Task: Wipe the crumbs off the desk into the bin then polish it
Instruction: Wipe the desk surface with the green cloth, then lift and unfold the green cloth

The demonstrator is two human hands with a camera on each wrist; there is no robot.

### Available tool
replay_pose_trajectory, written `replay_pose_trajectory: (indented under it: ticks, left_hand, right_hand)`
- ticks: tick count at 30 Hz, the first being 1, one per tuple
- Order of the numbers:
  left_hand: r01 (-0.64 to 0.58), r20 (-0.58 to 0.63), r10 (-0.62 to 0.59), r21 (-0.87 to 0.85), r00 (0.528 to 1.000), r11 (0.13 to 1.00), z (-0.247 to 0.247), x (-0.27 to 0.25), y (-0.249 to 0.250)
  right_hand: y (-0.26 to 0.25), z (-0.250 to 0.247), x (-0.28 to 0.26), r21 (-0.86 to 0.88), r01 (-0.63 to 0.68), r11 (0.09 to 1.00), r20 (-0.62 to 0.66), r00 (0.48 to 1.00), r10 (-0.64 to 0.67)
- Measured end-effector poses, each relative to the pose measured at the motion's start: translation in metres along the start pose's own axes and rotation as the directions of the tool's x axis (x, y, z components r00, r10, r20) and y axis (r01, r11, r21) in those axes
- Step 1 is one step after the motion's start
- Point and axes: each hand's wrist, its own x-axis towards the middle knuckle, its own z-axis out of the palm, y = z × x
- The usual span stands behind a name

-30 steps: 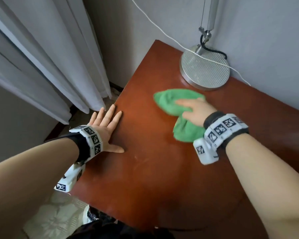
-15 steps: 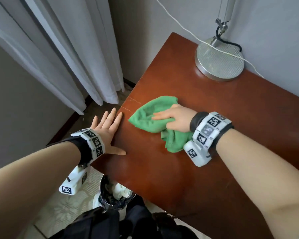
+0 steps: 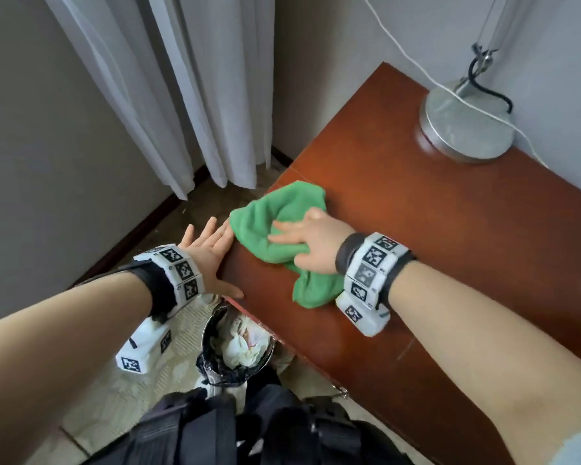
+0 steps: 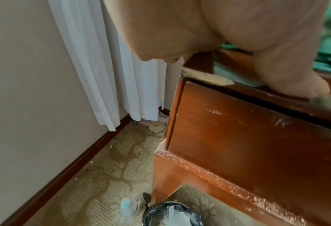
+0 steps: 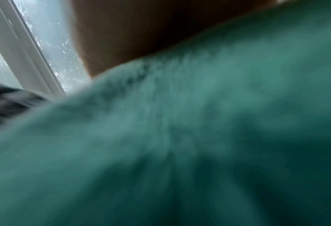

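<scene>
We record 2 bare forearms. Each wrist carries a black strap under a white band (image 3: pixel 182 270) of square black-and-white coded markers; we count 3 markers facing up on the left. A white camera block (image 3: pixel 144 351), also marker-tagged, hangs beneath each wrist. Dark trousers (image 3: pixel 215 431) below.

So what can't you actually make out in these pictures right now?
- Crumbs: none discernible on the red-brown wooden desk; head view too coarse, the green microfibre cloth covers the wiped patch.
- Right hand fingertips: right wrist view is blurred cloth.
- Left hand palm: faces away.
- Black-lined bin: partly under the desk edge.
</scene>
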Motion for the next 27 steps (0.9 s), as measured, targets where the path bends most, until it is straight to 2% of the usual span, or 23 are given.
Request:
replay_pose_trajectory:
  ticks: [1, 2, 3, 4, 5, 6, 8, 9, 10, 11, 12, 14, 16, 18, 20, 23, 25, 27]
  left_hand:
    - [-0.016, 0.011, 0.015, 0.065, 1.000, 0.998, 0.001, -0.002, 0.000]
    - [-0.033, 0.012, 0.032, 0.129, 0.999, 0.991, 0.002, -0.004, 0.000]
    - [-0.040, 0.005, 0.039, 0.171, 0.999, 0.985, 0.004, -0.006, -0.001]
    - [-0.035, -0.005, 0.037, 0.188, 0.999, 0.982, 0.005, -0.008, -0.001]
    - [-0.030, -0.016, 0.034, 0.196, 0.999, 0.980, 0.006, -0.010, -0.002]
    - [-0.027, -0.020, 0.032, 0.203, 0.999, 0.979, 0.008, -0.013, -0.002]
    - [-0.040, -0.031, 0.050, 0.267, 0.998, 0.963, 0.013, -0.018, -0.001]
    - [-0.058, -0.040, 0.074, 0.317, 0.996, 0.947, 0.015, -0.020, 0.001]
    - [-0.080, -0.045, 0.103, 0.360, 0.994, 0.929, 0.018, -0.023, 0.004]
    - [-0.103, -0.038, 0.127, 0.384, 0.991, 0.918, 0.020, -0.025, 0.007]
    - [-0.122, -0.028, 0.144, 0.388, 0.989, 0.914, 0.021, -0.027, 0.011]
    - [-0.134, -0.027, 0.153, 0.357, 0.988, 0.925, 0.021, -0.032, 0.017]
    - [-0.147, -0.060, 0.169, 0.266, 0.984, 0.953, 0.020, -0.037, 0.021]
    - [-0.160, -0.057, 0.167, 0.108, 0.984, 0.981, 0.016, -0.042, 0.025]
    - [-0.183, -0.075, 0.175, -0.120, 0.982, 0.976, 0.012, -0.056, 0.031]
    - [-0.226, -0.212, 0.144, -0.439, 0.967, 0.870, 0.002, -0.081, 0.041]
    - [-0.281, -0.317, 0.105, -0.584, 0.943, 0.762, -0.011, -0.092, 0.048]
    - [-0.361, -0.365, 0.120, -0.719, 0.923, 0.594, -0.026, -0.106, 0.061]
  right_hand:
    - [-0.001, 0.006, -0.011, 0.066, -0.003, 0.998, 0.081, 0.997, -0.003]
    - [0.001, 0.008, -0.022, 0.158, -0.054, 0.986, 0.102, 0.994, 0.038]
    - [0.006, 0.005, -0.033, 0.243, -0.133, 0.961, 0.054, 0.991, 0.124]
    - [0.015, 0.000, -0.044, 0.318, -0.231, 0.919, -0.035, 0.966, 0.255]
    - [0.026, -0.005, -0.054, 0.378, -0.320, 0.869, -0.135, 0.909, 0.394]
    - [0.037, -0.009, -0.061, 0.417, -0.408, 0.812, -0.199, 0.831, 0.520]
    - [0.055, -0.006, -0.069, 0.388, -0.601, 0.698, -0.203, 0.683, 0.701]
    - [0.059, 0.000, -0.070, 0.343, -0.672, 0.656, -0.177, 0.640, 0.748]
    - [0.058, 0.010, -0.069, 0.310, -0.708, 0.635, -0.160, 0.619, 0.769]
    - [0.052, 0.021, -0.068, 0.299, -0.710, 0.638, -0.163, 0.620, 0.767]
    - [0.043, 0.034, -0.068, 0.305, -0.675, 0.672, -0.185, 0.650, 0.737]
    - [0.012, 0.056, -0.070, 0.290, -0.518, 0.805, -0.232, 0.777, 0.585]
    - [-0.024, 0.074, -0.076, 0.236, -0.351, 0.906, -0.213, 0.891, 0.401]
    - [-0.051, 0.085, -0.080, 0.202, -0.245, 0.948, -0.166, 0.946, 0.280]
    - [-0.070, 0.088, -0.092, 0.260, -0.225, 0.939, -0.231, 0.930, 0.287]
    - [-0.089, 0.078, -0.114, 0.278, -0.184, 0.943, -0.464, 0.834, 0.300]
    - [-0.100, 0.072, -0.131, 0.242, -0.186, 0.952, -0.541, 0.789, 0.291]
    - [-0.109, 0.070, -0.149, 0.262, -0.194, 0.945, -0.589, 0.744, 0.316]
